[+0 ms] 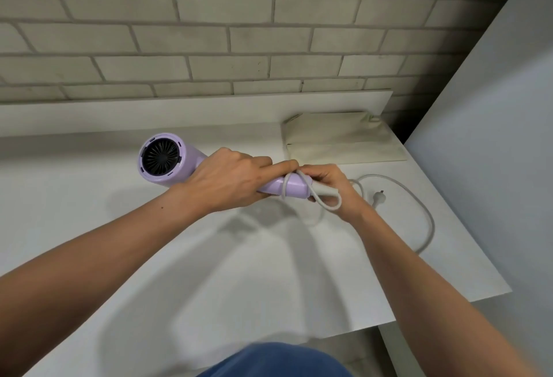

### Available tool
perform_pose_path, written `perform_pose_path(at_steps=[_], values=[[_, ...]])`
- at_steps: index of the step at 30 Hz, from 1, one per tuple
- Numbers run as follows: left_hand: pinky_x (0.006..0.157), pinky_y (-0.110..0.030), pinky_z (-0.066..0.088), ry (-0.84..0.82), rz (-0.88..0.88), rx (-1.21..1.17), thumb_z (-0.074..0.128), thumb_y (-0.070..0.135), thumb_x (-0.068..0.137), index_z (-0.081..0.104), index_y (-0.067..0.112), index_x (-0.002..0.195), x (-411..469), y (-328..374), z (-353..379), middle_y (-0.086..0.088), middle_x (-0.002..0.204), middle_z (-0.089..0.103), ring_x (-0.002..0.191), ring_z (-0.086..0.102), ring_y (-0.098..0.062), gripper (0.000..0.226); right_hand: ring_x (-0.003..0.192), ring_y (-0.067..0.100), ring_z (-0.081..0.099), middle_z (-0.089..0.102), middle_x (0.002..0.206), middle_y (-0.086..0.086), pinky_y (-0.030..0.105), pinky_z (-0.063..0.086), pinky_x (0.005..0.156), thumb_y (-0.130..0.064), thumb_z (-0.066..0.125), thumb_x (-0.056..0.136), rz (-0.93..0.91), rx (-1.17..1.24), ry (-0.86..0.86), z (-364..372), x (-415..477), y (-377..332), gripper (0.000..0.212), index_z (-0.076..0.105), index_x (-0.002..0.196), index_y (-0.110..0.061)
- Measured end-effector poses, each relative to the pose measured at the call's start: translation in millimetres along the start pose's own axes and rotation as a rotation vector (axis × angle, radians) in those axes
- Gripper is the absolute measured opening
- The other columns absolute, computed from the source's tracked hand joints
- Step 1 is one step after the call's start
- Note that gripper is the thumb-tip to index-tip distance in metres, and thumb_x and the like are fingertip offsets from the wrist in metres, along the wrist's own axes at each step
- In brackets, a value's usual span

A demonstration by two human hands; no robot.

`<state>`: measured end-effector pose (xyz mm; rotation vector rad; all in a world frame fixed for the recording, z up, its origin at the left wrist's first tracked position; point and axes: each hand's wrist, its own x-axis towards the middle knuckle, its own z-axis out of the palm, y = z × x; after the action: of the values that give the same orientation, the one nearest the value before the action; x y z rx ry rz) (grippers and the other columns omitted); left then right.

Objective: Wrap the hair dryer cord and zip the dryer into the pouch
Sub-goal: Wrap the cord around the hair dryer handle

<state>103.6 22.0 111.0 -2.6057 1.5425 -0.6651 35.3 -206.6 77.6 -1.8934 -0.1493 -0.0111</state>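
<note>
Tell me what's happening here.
A person is wrapping the cord around the dryer handle. The left hand grips the handle; the right hand holds a loop at its end. Most of the cord and the plug lie on the counter; the pouch lies behind, by the wall.

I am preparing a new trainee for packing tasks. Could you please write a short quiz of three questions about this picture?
1. True or false: the left hand grips the hair dryer by its handle.
2. Where does the pouch lie? A. at the back of the counter; B. under the dryer; C. on the floor.
3. Fill in: the right hand holds the cord near the handle's end, while the ____ lies free on the counter.
Key: 1 true; 2 A; 3 plug.
</note>
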Motion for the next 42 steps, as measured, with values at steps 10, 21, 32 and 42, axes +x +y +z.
perform_pose_path(at_steps=[10,21,32,42], values=[[0.057,-0.032,0.038,-0.283,-0.295,-0.104,0.064,0.078,0.078,0.036,0.038,0.127,12,-19,9,0.004,0.105,0.071,0.082,0.064,-0.033,0.069,0.108,0.034,0.06,0.066,0.119,0.009,0.048,0.051,0.094,-0.032,0.036,0.108,0.229,-0.699,-0.393,50,-34,0,0.035,0.036,0.143,-0.032],[0.049,-0.029,0.03,-0.342,-0.032,0.032,0.031,0.085,0.087,0.026,0.045,0.132,9,-13,11,0.004,0.096,0.066,0.076,0.066,-0.028,0.061,0.085,0.025,0.064,0.065,0.096,-0.002,0.038,0.047,0.064,-0.024,0.057,0.101,-0.312,-1.068,0.089,10,-9,-62,0.02,0.068,0.115,-0.034],[0.052,-0.033,0.039,-0.346,-0.017,0.02,0.033,0.081,0.09,0.007,0.019,0.157,10,-3,10,0.0,0.081,0.065,0.063,0.053,-0.033,0.094,0.115,0.029,0.051,0.063,0.127,0.001,0.045,0.038,0.096,-0.039,0.069,0.094,-0.357,-0.959,0.493,14,4,-24,0.019,0.079,0.107,-0.029],[0.052,-0.032,0.038,-0.296,0.006,0.022,0.016,0.083,0.083,-0.04,0.019,0.147,5,-12,6,0.007,0.066,0.04,0.057,0.049,-0.026,0.107,0.094,0.023,0.058,0.066,0.114,-0.004,0.034,0.051,0.074,-0.017,0.061,0.087,-0.359,-0.99,0.13,20,-10,-31,0.052,0.058,0.139,-0.02]])
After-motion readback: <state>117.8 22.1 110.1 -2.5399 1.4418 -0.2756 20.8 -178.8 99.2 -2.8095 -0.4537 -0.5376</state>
